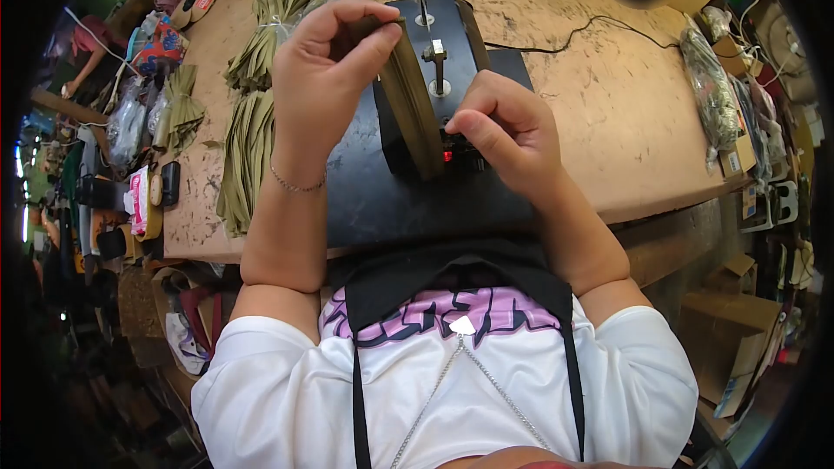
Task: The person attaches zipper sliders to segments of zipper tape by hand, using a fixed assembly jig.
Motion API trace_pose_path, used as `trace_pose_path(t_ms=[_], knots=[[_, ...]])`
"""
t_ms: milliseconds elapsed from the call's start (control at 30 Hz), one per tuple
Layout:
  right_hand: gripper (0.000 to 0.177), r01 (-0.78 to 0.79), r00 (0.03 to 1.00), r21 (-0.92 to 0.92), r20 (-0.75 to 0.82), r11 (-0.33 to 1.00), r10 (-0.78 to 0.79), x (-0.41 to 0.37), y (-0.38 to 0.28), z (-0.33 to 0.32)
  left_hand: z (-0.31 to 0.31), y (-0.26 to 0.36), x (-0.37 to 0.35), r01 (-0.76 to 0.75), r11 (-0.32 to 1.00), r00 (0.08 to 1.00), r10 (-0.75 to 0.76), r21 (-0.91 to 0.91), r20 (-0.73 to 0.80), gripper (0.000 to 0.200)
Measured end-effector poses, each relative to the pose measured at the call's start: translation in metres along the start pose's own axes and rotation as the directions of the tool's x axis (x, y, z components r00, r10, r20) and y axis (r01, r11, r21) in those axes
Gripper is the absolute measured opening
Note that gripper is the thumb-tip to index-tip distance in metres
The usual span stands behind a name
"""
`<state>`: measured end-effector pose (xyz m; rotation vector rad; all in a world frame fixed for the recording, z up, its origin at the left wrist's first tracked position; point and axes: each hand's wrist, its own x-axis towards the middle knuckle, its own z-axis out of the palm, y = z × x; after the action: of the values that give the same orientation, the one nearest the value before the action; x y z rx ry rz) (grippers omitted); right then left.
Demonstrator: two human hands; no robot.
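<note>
Nearest, at the bottom of the frame, the wearer's white shirt (261,399) and black apron (452,254) stand close against the table (599,130). Just beyond, at centre, a flat black base (408,221) lies on the table, apparently to give the black device (457,22) a level footing.

Right hand (514,135), right of centre: fingers curled, thumb toward the index finger, beside the device's front end. Whether they pinch anything cannot be told. A red light (447,156) shows just below the thumb.

Left hand (326,78), above centre: thumb and index finger pressed together, pinching the upper end of the olive strip (414,108). The strip runs down from this grip to the centre of the frame, along the device's left side; the raised hold probably serves to keep it stretched and straight. Its lower end's contact with the device cannot be confirmed.

Two metal uprights (439,65) rise from the device's top, right of the strip. Left of the left forearm, an olive bundle (248,161) lies within easy reach, presumably by intent. Farther, at upper left, a second bundle (282,4) is gathered at its middle, likely to keep its pieces together. At upper right, a black cable (578,30) crosses the table.
</note>
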<state>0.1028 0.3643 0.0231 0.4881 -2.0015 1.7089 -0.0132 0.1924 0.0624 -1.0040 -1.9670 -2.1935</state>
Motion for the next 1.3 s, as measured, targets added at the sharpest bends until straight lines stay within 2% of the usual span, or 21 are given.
trace_pose_path(t_ms=[333, 833, 933, 1033, 1067, 1167, 1300], knots=[[0.015, 0.070, 0.997, -0.054, 0.026, 0.996, -0.068, 0.001, 0.005, -0.003, 0.004, -0.016, 0.013, 0.086, 0.994, 0.989, -0.093, 0.061, 0.117, 0.013], [0.016, 0.047, 0.998, -0.043, 0.043, 0.998, -0.045, 0.000, 0.001, -0.003, 0.008, -0.007, 0.011, 0.044, 0.997, 0.994, -0.050, 0.060, 0.093, 0.009], [0.013, -0.060, 0.996, 0.010, 0.071, 0.998, 0.059, -0.001, -0.004, -0.006, 0.006, -0.004, 0.004, -0.001, 0.999, 0.997, -0.003, 0.042, 0.082, 0.010], [0.011, -0.038, 0.982, 0.148, -0.176, 0.988, 0.064, 0.003, -0.013, 0.011, 0.009, 0.024, -0.023, 0.051, 0.996, 0.995, -0.058, 0.079, 0.082, 0.011], [0.013, 0.027, 0.969, -0.108, -0.240, 0.994, -0.053, 0.006, -0.014, 0.012, 0.010, 0.028, -0.033, 0.043, 0.999, 0.994, -0.046, 0.028, 0.103, 0.013], [0.013, 0.119, 0.985, -0.205, -0.099, 0.972, -0.141, 0.007, -0.022, 0.010, 0.012, 0.024, -0.045, -0.133, 0.990, 0.971, 0.141, -0.049, 0.195, 0.014], [0.010, -0.007, 1.000, -0.172, -0.024, 0.985, 0.003, 0.002, -0.029, 0.009, 0.004, 0.032, -0.052, 0.038, 0.997, 0.963, -0.018, -0.069, 0.270, 0.012]])
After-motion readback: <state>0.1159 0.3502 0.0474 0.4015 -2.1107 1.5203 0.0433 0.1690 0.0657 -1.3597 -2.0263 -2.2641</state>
